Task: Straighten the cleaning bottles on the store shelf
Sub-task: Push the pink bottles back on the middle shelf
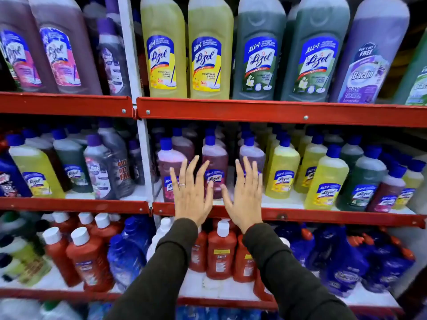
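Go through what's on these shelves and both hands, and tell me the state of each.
left hand: open, fingers spread, holding nothing
right hand: open, holding nothing
pink bottle: upright, capped, between the hands
yellow bottles: upright, capped
red bottles: upright, white caps on

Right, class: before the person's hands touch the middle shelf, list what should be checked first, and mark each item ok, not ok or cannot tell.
1. Left hand empty, fingers spread: ok.
2. Right hand empty, fingers spread: ok.
3. Pink bottle between the hands stands upright, label forward: ok.
4. Yellow bottles to the right form an even front row: not ok, staggered.
5. Hands already touching a bottle: cannot tell.
6. Red shelf edge unobstructed: ok.
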{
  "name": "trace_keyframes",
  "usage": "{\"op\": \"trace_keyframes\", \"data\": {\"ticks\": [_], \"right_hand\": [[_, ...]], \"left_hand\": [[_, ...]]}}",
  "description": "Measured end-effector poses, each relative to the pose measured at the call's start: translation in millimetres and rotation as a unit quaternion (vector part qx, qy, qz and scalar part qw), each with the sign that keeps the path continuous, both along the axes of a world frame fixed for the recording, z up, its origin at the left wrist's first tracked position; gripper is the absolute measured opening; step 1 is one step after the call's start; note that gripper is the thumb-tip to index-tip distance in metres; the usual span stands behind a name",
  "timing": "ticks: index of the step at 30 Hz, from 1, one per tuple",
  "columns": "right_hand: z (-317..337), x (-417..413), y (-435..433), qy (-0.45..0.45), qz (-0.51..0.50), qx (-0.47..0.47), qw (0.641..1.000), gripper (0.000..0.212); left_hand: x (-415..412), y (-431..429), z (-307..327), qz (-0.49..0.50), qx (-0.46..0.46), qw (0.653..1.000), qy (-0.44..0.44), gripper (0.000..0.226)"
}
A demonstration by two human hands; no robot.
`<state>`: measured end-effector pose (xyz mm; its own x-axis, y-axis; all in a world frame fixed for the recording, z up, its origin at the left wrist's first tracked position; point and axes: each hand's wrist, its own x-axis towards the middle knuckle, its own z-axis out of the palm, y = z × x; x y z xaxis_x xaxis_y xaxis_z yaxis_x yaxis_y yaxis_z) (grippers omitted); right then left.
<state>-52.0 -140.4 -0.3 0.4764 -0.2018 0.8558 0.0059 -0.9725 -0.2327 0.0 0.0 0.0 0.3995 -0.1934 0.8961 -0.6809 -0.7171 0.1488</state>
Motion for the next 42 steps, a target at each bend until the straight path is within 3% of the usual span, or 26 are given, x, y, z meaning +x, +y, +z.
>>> {"op": "trace_keyframes", "data": {"ticks": [6,12,18,29,42], "right_hand": [[-21,12,9,0.096,0.062,0.152,0.982,0.090],[-35,31,22,0.106,0.052,0.298,0.947,0.104],[-63,34,37,0.127,0.005,0.348,0.929,0.100],[-90,54,66,0.183,-0.008,0.319,0.930,0.096],[-100,68,117,0.178,0.037,0.293,0.939,0.097]], "left_hand": [[1,25,-62,-0.001,0.027,0.994,0.102,0.048],[-9,44,-112,-0.004,0.065,0.984,0.165,0.045],[-24,56,-144,-0.004,0.091,0.979,0.183,0.047],[-12,81,-166,0.017,0.099,0.974,0.202,0.047],[27,114,-162,0.067,0.082,0.976,0.190,0.040]]}}
